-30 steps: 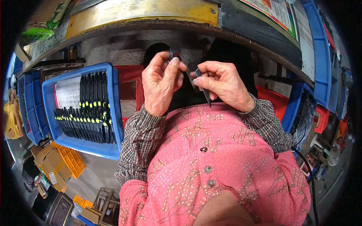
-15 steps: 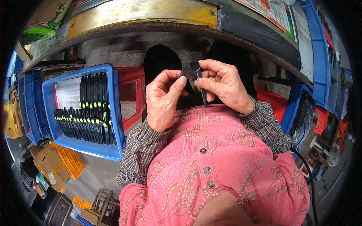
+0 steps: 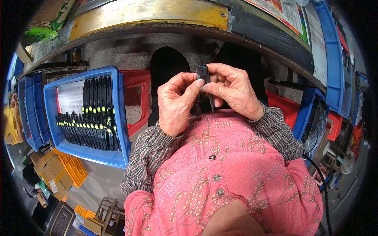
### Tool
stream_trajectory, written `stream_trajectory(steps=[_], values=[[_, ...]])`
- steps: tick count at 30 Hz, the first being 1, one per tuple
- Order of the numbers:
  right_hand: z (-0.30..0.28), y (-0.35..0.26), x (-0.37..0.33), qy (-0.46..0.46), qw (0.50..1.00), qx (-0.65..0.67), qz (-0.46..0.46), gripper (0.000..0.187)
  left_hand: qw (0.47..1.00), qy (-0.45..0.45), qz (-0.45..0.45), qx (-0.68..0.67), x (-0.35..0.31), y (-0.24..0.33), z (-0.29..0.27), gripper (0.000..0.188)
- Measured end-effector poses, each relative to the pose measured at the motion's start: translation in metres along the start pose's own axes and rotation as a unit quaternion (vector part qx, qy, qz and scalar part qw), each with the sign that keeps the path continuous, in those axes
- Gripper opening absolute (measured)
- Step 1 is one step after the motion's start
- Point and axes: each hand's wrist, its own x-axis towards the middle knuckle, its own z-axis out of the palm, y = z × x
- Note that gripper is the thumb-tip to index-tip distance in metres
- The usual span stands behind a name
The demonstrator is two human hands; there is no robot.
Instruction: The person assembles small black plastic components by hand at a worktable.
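Over my lap, both hands meet at a slim black tapered piece (image 3: 212, 101) with a broad, blocky head. My right hand (image 3: 233, 88) is closed round its upper part, and the narrow tip points down toward the pink clothing. With thumb and forefinger, my left hand (image 3: 177, 100) pinches a small dark piece (image 3: 202, 71) against that head. Fingers partly cover the contact, so I cannot tell whether the two are joined. Left of my hands, a blue crate (image 3: 120, 92) holds rows of black slender pieces (image 3: 88, 129) with yellow-green dots.
A workbench edge (image 3: 157, 26) curves across the front, above my knees. Red stools (image 3: 138, 76) stand either side of my legs. More blue crates (image 3: 33, 112) are at far left and right. Cardboard boxes (image 3: 53, 173) and an orange crate (image 3: 73, 167) sit lower left; a black cable (image 3: 325, 188) hangs at right.
My left hand has moved right, bringing its small dark piece from a slight gap onto the head of the tapered piece. My right hand has barely shifted.
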Motion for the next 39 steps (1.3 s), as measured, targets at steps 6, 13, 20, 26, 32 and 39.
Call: stream_trajectory(steps=[6, 13, 20, 26, 32, 39], values=[[0.001, 0.0005, 0.0, 0.004, 1.0, 0.006, -0.005, 0.033, 0.999, -0.001, -0.033, -0.019, 0.0012, 0.001, -0.0008, 0.014], [0.0012, 0.0024, -0.0002, 0.002, 1.0, 0.002, -0.011, 0.034, 0.999, -0.008, -0.047, -0.025, 0.0027, 0.0008, -0.0033, 0.015], [0.0029, 0.0074, -0.0007, 0.012, 1.0, 0.016, -0.01, 0.036, 0.998, 0.001, -0.052, -0.041, 0.0032, -0.0032, -0.0033, 0.015], [0.0032, 0.0075, -0.0005, 0.001, 0.999, 0.033, -0.02, 0.038, 0.997, -0.012, -0.056, -0.059, 0.0062, -0.0016, -0.0029, 0.012], [0.0044, 0.0049, -0.0008, -0.008, 1.0, 0.022, -0.021, 0.04, 0.995, -0.02, -0.066, -0.069, 0.0084, -0.0009, -0.0042, 0.011], [0.0042, 0.0098, -0.0009, -0.004, 1.0, 0.023, -0.006, 0.041, 0.995, -0.029, -0.073, -0.06, 0.0101, -0.0012, -0.0041, 0.009]])
